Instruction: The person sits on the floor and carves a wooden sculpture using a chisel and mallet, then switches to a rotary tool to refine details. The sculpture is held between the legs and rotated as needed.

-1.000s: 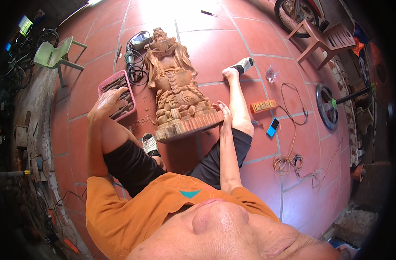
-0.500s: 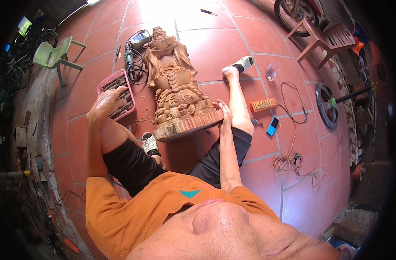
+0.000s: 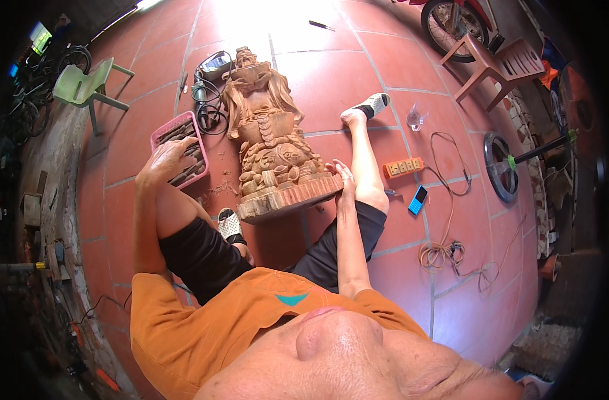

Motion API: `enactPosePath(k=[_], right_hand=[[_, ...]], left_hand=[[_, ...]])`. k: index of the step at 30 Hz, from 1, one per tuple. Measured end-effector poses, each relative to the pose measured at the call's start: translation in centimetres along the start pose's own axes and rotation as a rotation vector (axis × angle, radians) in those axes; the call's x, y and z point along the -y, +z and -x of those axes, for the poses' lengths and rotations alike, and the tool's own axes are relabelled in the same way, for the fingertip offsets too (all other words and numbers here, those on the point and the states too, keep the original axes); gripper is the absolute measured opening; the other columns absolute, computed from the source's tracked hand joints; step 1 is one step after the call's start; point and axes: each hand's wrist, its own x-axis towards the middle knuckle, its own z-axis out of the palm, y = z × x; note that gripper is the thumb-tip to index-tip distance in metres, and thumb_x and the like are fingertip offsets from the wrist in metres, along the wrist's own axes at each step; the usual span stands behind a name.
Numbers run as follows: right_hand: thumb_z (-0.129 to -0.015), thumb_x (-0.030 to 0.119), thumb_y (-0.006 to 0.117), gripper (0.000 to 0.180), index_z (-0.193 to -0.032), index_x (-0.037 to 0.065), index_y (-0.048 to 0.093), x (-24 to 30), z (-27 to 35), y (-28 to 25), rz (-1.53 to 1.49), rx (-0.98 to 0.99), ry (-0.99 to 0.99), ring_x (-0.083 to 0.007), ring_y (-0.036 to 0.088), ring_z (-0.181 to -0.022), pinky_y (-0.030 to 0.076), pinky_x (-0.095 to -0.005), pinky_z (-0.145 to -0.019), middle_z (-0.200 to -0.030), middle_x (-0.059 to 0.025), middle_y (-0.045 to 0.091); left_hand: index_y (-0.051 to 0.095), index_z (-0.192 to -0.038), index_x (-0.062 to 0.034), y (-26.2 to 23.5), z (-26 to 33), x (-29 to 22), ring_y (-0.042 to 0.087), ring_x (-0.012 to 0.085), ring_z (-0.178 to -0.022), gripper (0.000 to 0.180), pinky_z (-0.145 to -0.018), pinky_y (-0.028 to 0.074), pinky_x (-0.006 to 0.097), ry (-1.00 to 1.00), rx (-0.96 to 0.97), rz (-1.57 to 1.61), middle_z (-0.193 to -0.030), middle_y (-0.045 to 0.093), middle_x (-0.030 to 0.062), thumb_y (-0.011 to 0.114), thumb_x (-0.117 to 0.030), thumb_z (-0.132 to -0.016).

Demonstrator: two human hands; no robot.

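A large carved wooden statue [image 3: 271, 143] lies on its back on the red tiled floor between my legs, its round base toward me. My right hand [image 3: 345, 180] rests flat against the right edge of that base, fingers apart. My left hand [image 3: 166, 159] reaches into a pink tray [image 3: 164, 131] of carving chisels to the left of the statue; whether its fingers close on a tool is not visible. My left foot [image 3: 230, 225] is tucked under the base, my right leg stretches out beside the statue.
A power tool with black cord [image 3: 208, 87] lies by the statue's head. An orange power strip [image 3: 403, 167], a blue phone [image 3: 418, 199], a glass [image 3: 415, 120] and tangled cables [image 3: 444, 250] lie to the right. A green chair [image 3: 84, 87] stands left, a brown chair [image 3: 501, 67] right.
My left hand has shifted slightly over the pink tray. The statue and my right hand stay put.
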Motion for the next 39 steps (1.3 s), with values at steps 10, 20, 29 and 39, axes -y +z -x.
enactPosePath(k=[10, 20, 29, 39], right_hand=[[-0.099, 0.017, 0.06, 0.031, -0.124, -0.001, 0.06, -0.2, -0.1, 0.0, 0.009, -0.014, -0.006, -0.0252, 0.069, -0.095, 0.055, -0.035, -0.086, -0.106, -0.0176, 0.071], [-0.1, 0.017, 0.06, 0.03, -0.125, 0.002, 0.058, 0.3, 0.3, 0.5, 0.012, -0.009, 0.008, -0.0228, 0.067, -0.094, 0.056, -0.0344, -0.083, -0.106, -0.0149, 0.07], [-0.1, 0.017, 0.06, 0.03, -0.125, 0.001, 0.058, 0.1, 0.3, 0.5, 0.005, -0.007, 0.002, -0.0226, 0.067, -0.094, 0.055, -0.0343, -0.083, -0.106, -0.0152, 0.07], [-0.1, 0.016, 0.059, 0.029, -0.125, 0.001, 0.058, -0.3, -0.1, 0.0, 0.005, -0.011, 0.0, -0.0229, 0.067, -0.093, 0.056, -0.0349, -0.083, -0.106, -0.0153, 0.071]], left_hand=[[0.056, -0.135, -0.0131, 0.3, 0.0, 0.6, 0.064, 0.0327, -0.086, 0.056, -0.079, 0.05, 0.044, 0.027, -0.027, -0.021, -0.089, 0.066, 0.0166, 0.074, -0.02, -0.083], [0.056, -0.135, -0.0128, 0.5, 0.2, 0.9, 0.064, 0.0329, -0.085, 0.055, -0.077, 0.05, 0.044, -0.001, -0.016, -0.004, -0.088, 0.066, 0.0166, 0.073, -0.023, -0.083], [0.056, -0.135, -0.0127, 0.5, 0.3, 1.0, 0.064, 0.0331, -0.084, 0.055, -0.077, 0.049, 0.044, 0.031, -0.031, 0.002, -0.086, 0.065, 0.0164, 0.073, -0.023, -0.083], [0.057, -0.135, -0.0128, 0.5, 0.3, 1.1, 0.064, 0.033, -0.083, 0.055, -0.076, 0.049, 0.044, -0.004, -0.021, 0.002, -0.086, 0.065, 0.0166, 0.074, -0.023, -0.083]])
